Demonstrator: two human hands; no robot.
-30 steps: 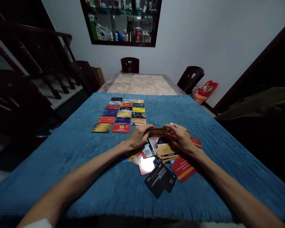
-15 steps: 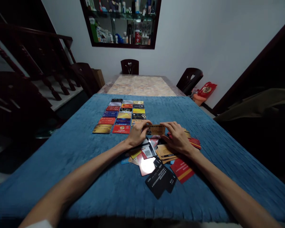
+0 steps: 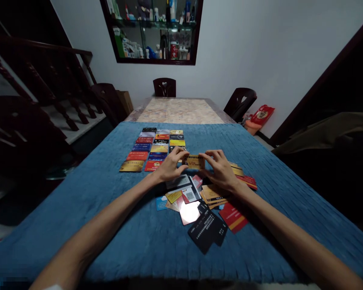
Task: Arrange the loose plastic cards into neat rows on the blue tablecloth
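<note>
A gold VIP card (image 3: 195, 162) is held up, its printed face toward me. My left hand (image 3: 171, 164) pinches its left edge and my right hand (image 3: 220, 168) grips its right edge. Below them lies a loose pile of cards: a black card (image 3: 202, 233), a red card with a yellow stripe (image 3: 234, 215), orange cards (image 3: 213, 193) and a white card with a square code (image 3: 191, 194). To the left, overlapping cards form three columns, with a gold card (image 3: 132, 166) at the near left end. My left hand hides part of the nearest cards there.
A blue cloth (image 3: 109, 209) covers the near part of the table, and its marbled far end (image 3: 181, 109) shows beyond. Dark wooden chairs (image 3: 240, 102) stand around it. A red bag (image 3: 262, 115) sits by the wall at right. A glass-shelved cabinet (image 3: 157, 24) is set into the wall.
Both hands have shifted slightly left and up with the gold card. Its face has tilted more toward me, so the VIP lettering shows clearly. The left-hand part of the pile is less covered.
</note>
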